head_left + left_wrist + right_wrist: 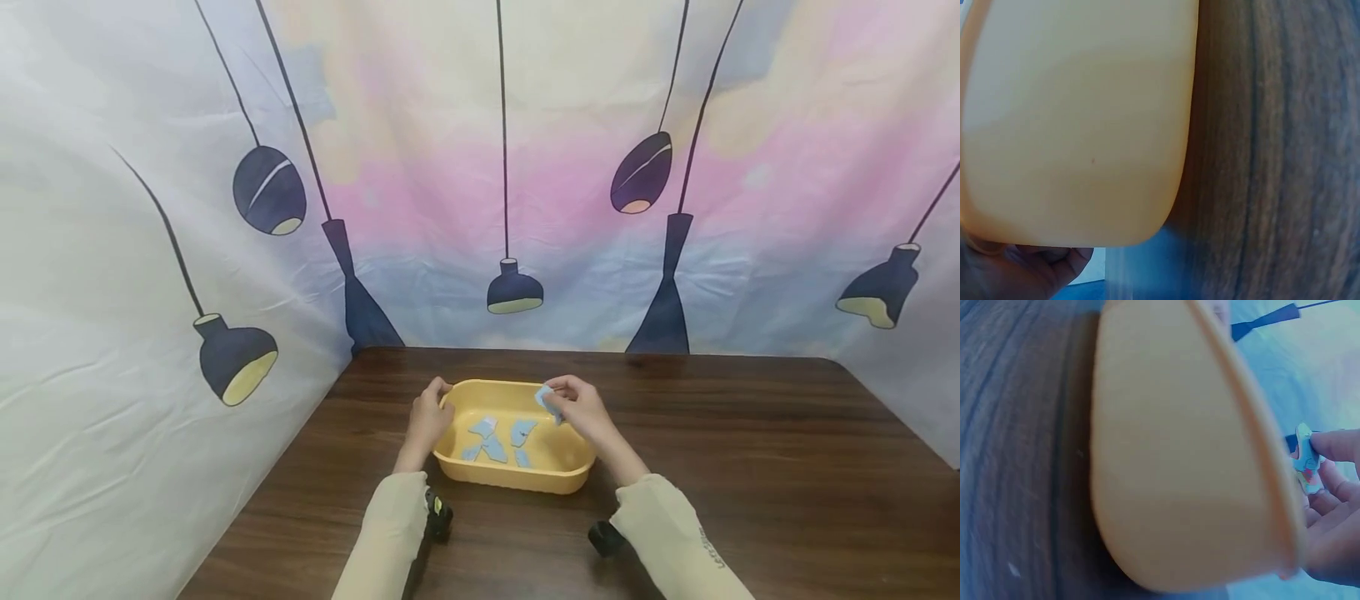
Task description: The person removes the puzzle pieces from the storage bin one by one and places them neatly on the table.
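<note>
A yellow plastic tub (510,479) stands on the wooden table with several flat, irregular light-blue pieces (494,449) lying on its floor. My left hand (429,419) grips the tub's left end, with the thumb at the rim; in the left wrist view that hand (1035,272) shows curled fingers beyond the tub's wall. Over the tub's back right part, my right hand (585,410) pinches a light-blue piece (548,398) between thumb and fingers. In the right wrist view this piece (1307,459) has a notched outline and a coloured print.
The dark wooden table (750,467) extends around the tub on every side. Behind it hangs a cloth backdrop (585,100) printed with lamps. Black straps with small devices (606,539) sit at both sleeved wrists.
</note>
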Tool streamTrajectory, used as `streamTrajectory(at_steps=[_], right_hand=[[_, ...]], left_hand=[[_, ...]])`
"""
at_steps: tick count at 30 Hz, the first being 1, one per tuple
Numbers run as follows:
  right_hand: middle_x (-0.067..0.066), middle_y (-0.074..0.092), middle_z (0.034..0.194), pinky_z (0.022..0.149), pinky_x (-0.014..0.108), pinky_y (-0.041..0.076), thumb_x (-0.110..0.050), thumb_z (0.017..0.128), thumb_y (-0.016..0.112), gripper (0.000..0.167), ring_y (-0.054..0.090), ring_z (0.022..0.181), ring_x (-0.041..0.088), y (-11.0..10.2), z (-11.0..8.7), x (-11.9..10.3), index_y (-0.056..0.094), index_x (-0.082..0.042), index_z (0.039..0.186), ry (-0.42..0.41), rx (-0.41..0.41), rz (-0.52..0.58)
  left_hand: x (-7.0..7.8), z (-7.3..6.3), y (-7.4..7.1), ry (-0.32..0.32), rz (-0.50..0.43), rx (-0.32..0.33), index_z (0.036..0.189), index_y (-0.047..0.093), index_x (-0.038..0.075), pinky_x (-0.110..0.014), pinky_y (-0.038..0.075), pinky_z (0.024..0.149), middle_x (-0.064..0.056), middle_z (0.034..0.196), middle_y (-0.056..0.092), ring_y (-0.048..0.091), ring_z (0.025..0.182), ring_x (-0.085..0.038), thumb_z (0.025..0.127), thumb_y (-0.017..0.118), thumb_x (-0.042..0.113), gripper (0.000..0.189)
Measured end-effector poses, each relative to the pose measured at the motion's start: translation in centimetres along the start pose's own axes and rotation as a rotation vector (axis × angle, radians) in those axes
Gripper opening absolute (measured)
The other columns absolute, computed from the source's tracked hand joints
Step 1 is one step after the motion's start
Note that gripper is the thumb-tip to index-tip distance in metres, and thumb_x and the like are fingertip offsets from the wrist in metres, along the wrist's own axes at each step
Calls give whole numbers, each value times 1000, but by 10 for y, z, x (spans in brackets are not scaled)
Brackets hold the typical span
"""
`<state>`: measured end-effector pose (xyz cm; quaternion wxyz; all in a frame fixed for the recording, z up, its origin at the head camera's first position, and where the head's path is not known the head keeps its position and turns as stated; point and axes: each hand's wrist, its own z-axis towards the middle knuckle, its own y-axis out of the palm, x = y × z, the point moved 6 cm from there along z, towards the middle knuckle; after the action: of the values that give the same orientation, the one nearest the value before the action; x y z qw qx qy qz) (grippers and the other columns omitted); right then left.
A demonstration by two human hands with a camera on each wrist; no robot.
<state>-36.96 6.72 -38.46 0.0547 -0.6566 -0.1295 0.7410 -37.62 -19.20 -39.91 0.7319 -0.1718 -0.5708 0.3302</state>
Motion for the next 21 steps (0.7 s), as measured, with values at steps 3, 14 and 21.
streamTrajectory(at_steps=[3, 14, 21], right_hand=[[21, 68, 110, 68, 28, 51, -17, 95, 59, 28, 58, 75, 12, -17, -4, 1, 61, 2, 116, 28, 29, -3], [19, 68, 98, 70, 26, 50, -20, 94, 57, 34, 58, 74, 9, -78, -20, 28, 62, 9, 112, 162, 164, -145], [7, 62, 76, 62, 21, 50, -11, 93, 55, 30, 56, 66, 8, -79, -22, 54, 62, 16, 104, 212, 79, -183]], left_hand=[[0, 1, 1, 2, 0, 1, 116, 62, 3, -27, 39, 57, -21, 86, 68, 47, 57, -17, 89, 55, 1, 28], [-2, 2, 2, -14, 12, -20, 120, 60, 3, -26, 36, 51, -13, 67, 56, 40, 51, -15, 90, 53, 2, 30], [-1, 3, 2, -21, 19, -15, 119, 60, 3, -26, 35, 51, -12, 68, 56, 42, 52, -16, 90, 53, 3, 30]])
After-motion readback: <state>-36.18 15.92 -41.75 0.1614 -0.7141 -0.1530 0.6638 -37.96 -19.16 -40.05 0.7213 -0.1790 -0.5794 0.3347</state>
